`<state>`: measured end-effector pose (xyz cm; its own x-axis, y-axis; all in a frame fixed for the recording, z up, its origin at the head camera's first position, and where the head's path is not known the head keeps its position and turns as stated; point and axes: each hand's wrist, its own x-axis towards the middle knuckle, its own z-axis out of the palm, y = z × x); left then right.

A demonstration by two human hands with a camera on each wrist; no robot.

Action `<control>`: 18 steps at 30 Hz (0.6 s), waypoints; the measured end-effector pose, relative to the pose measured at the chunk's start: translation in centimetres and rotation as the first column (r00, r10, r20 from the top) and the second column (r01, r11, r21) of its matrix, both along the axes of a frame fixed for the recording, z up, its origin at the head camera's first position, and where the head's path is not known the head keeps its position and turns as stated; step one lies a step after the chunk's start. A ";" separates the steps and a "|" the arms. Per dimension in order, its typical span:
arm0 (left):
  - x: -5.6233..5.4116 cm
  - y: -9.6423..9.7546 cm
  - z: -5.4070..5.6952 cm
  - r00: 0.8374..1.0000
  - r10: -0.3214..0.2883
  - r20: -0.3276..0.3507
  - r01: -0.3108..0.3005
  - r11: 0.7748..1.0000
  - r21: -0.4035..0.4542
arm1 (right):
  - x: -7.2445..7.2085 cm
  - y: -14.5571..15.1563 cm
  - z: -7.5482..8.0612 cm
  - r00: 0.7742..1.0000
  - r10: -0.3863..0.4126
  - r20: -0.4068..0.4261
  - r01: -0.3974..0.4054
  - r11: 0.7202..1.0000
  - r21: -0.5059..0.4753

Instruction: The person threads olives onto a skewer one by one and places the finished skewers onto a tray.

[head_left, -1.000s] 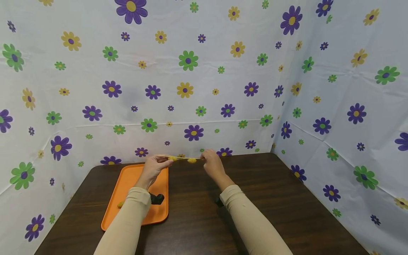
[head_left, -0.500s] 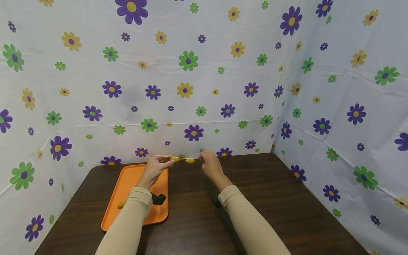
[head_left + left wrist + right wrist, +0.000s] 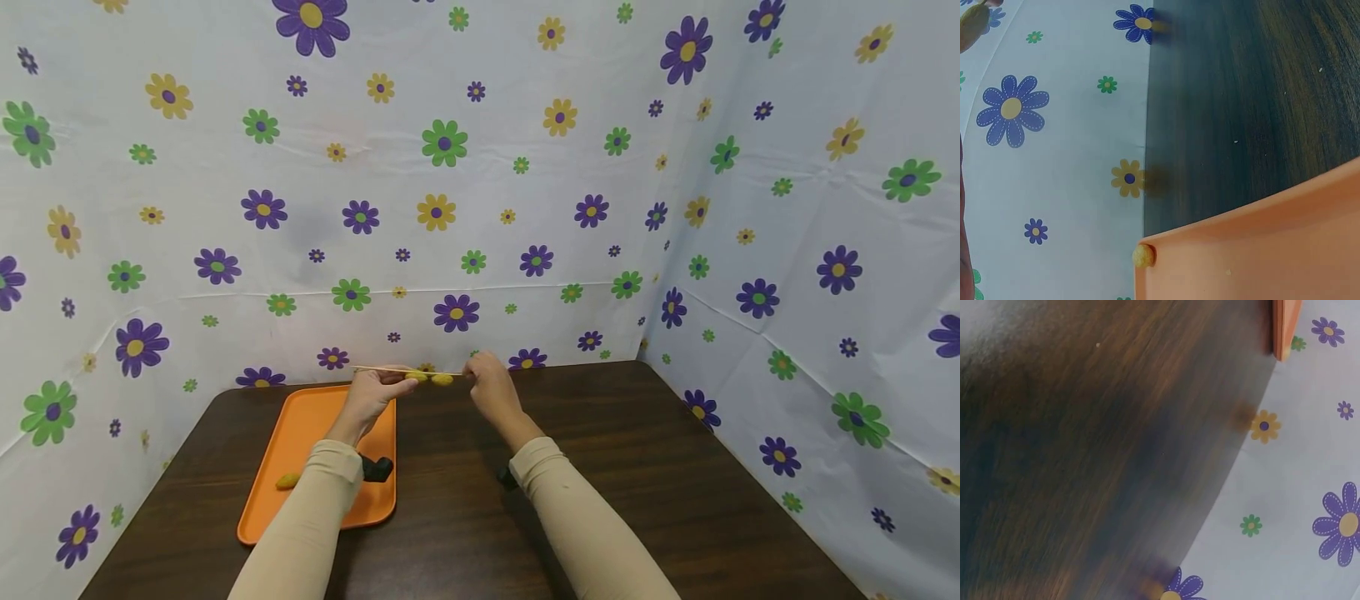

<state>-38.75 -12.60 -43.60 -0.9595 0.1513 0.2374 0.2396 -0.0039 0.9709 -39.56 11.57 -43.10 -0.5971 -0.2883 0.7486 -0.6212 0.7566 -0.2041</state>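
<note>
A thin pale skewer (image 3: pixel 386 369) is held level above the table's far side, with two yellow oval pieces (image 3: pixel 442 380) close together along it. My left hand (image 3: pixel 369 398) pinches the left piece between thumb and fingers, and the skewer's free end sticks out past that hand. At the other end, my right hand (image 3: pixel 492 390) grips the skewer with curled fingers; its fingertips are hidden. In the left wrist view, one yellow oval piece (image 3: pixel 971 28) shows at the top left corner. The right wrist view shows neither hand.
An orange tray (image 3: pixel 303 412) lies on the dark wood table (image 3: pixel 600 467), left of centre, partly under my left arm. One yellow piece (image 3: pixel 287 482) lies in it, and another yellow lump (image 3: pixel 1143 255) sits at its corner. A flower-patterned curtain (image 3: pixel 480 183) stands behind the table.
My right hand has moved slightly left and the left hand slightly right. The two yellow pieces are closer together, and the skewer's free end reaches further left.
</note>
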 end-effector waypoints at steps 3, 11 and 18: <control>-0.1 0.2 0.0 1.000 0.004 0.007 -0.004 1.000 0.011 | 0.1 -0.1 0.0 1.000 0.012 0.011 -0.012 1.000 -0.004; -0.1 0.3 0.1 1.000 -0.009 0.027 0.008 0.999 0.040 | 0.1 -0.5 0.0 0.998 0.034 0.047 -0.032 0.999 -0.044; -0.4 0.3 0.1 0.999 -0.037 0.029 0.035 0.997 0.068 | 0.3 -0.8 0.1 0.996 0.011 0.085 -0.003 0.995 -0.104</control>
